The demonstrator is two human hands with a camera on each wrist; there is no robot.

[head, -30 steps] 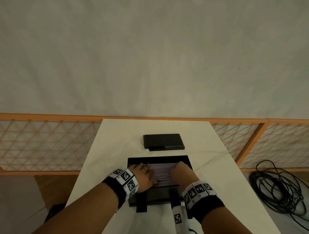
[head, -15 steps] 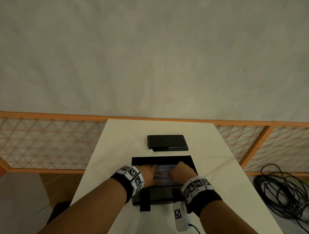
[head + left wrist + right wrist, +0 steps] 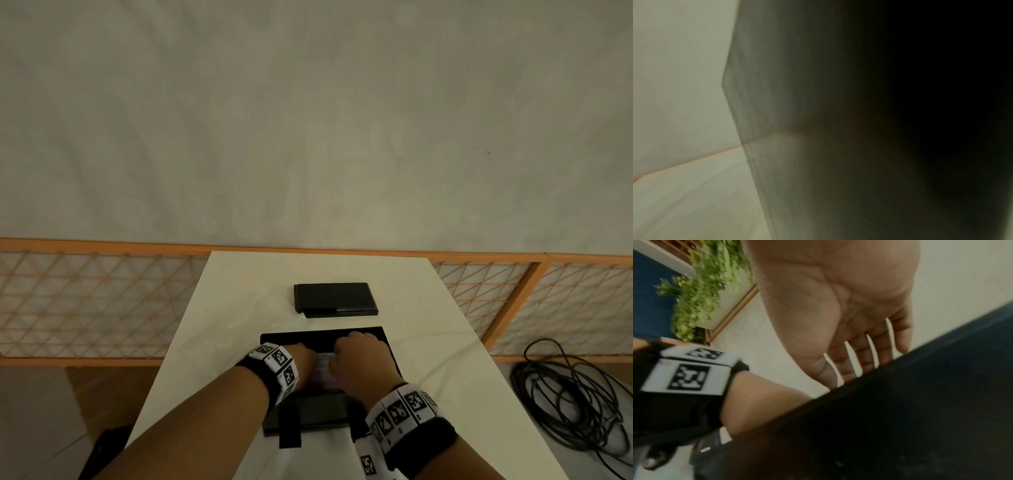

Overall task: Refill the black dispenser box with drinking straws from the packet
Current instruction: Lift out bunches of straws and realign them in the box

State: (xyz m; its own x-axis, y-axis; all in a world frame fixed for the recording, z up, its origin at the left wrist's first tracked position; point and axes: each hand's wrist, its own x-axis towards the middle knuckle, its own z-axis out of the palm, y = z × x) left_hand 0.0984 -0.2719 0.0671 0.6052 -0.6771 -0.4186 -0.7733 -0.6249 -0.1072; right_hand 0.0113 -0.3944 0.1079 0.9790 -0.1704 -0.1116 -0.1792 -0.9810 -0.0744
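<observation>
The open black dispenser box (image 3: 322, 334) stands on the white table, with pale pink straws (image 3: 323, 371) lying across it. My left hand (image 3: 305, 356) reaches into the box from the left and rests on the straws; its fingertips are hidden. My right hand (image 3: 358, 353) is in from the right. In the right wrist view its fingers (image 3: 869, 353) run straight down behind the box wall (image 3: 900, 418), tips hidden. The left wrist view is mostly dark, filled by a blurred grey box wall (image 3: 777, 97). No packet shows.
The box's black lid (image 3: 334, 303) lies flat on the table (image 3: 239, 308) just beyond the box. An orange lattice fence (image 3: 85, 301) runs behind the table. A coil of black cable (image 3: 575, 394) lies on the floor to the right.
Both hands have drawn closer together over the straws, and the right hand has slid toward the box's far rim. Less of the straws shows between them.
</observation>
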